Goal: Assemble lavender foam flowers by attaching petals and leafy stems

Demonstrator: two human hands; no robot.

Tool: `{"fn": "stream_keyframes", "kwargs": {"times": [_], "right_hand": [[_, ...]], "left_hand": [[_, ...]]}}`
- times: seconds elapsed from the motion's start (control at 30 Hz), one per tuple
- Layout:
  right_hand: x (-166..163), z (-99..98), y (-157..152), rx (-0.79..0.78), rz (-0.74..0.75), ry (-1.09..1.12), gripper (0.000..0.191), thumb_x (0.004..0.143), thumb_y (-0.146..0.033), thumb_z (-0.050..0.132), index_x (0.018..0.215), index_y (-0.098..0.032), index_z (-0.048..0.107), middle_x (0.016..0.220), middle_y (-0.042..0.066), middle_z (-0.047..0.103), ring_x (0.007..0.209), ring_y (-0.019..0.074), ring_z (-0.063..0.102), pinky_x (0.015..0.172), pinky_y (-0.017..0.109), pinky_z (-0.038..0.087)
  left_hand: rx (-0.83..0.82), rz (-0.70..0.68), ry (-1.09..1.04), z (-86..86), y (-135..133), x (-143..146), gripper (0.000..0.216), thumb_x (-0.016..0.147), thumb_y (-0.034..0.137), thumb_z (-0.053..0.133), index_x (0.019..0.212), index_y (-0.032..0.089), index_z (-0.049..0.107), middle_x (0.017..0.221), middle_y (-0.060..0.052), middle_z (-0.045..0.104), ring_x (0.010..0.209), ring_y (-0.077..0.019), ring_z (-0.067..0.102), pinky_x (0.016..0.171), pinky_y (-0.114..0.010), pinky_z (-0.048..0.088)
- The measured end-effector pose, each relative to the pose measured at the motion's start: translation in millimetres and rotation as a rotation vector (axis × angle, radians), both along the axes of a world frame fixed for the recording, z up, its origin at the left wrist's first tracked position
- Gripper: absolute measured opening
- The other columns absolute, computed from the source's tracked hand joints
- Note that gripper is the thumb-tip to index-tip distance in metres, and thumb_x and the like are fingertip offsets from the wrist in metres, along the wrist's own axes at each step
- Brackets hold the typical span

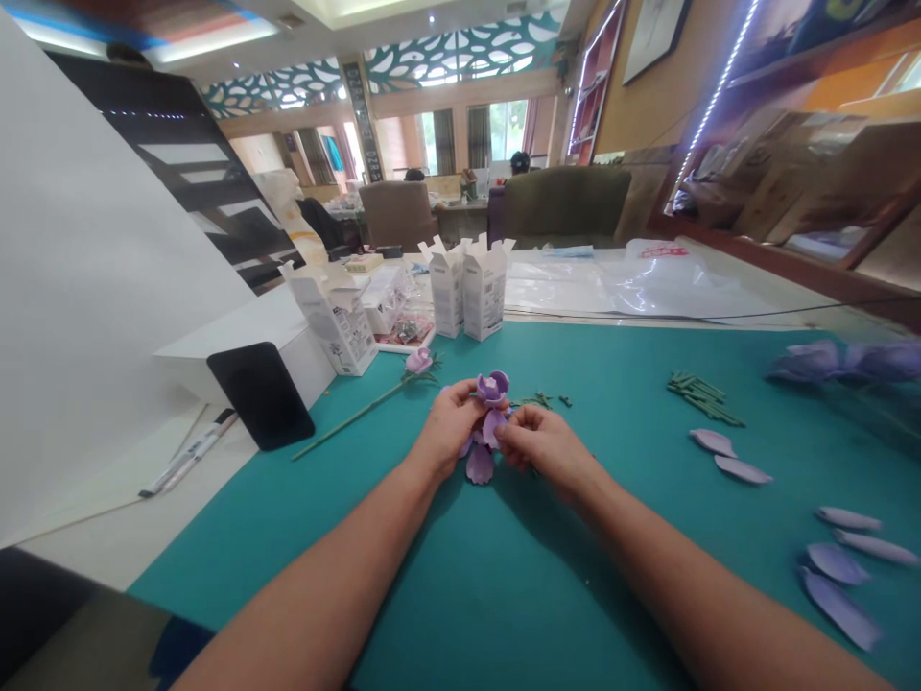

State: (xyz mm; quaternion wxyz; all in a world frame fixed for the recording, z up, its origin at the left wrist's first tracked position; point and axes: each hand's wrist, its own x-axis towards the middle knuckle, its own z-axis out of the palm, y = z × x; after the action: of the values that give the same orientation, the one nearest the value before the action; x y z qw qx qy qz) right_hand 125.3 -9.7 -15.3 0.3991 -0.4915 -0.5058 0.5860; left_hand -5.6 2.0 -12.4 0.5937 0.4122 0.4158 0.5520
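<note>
The person's two hands are together over the teal table mat [460,605], close to its far edge. The left hand [452,427] grips the lower body of a purple artificial flower [489,422], and the fingertips of the right hand [536,443] pinch at the flower from the other side, so that both hands touch it and each other. Its cupped petals rise above the hands, and a broader petal hangs below them.

Just left of the hands, a finished flower on a long green stem [364,408] lies across the mat, its bud pointing toward the far edge. Small green pieces [539,400] lie just beyond the right hand. Toward the right edge of the mat are a bundle of green stem pieces [705,398] and scattered loose lilac petals [835,563], with blurred purple blooms [841,360] in the far right corner.

Beyond the far edge stand open white cartons [464,288], with a plastic sheet [619,288] to their right. A black tablet [260,395] leans near the left corner of the mat. Farther back, two people [519,163] sit at another table, too distant to make out what they are doing.
</note>
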Motion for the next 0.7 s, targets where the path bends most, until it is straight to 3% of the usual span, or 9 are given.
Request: {"fn": "stream_keyframes", "kwargs": {"times": [0.7], "right_hand": [[-0.6, -2.3, -0.4, 0.001, -0.012, 0.05, 0.021, 0.059, -0.026, 0.064, 0.057, -0.021, 0.043, 0.048, -0.005, 0.054, 0.043, 0.008, 0.047, 0.044, 0.022, 0.035]], "left_hand": [[0.02, 0.009, 0.027, 1.0, -1.9, 2.9, 0.024, 0.062, 0.027, 0.074, 0.081, 0.016, 0.065, 0.071, -0.002, 0.07, 0.064, -0.0133, 0.063, 0.064, -0.024, 0.049]]}}
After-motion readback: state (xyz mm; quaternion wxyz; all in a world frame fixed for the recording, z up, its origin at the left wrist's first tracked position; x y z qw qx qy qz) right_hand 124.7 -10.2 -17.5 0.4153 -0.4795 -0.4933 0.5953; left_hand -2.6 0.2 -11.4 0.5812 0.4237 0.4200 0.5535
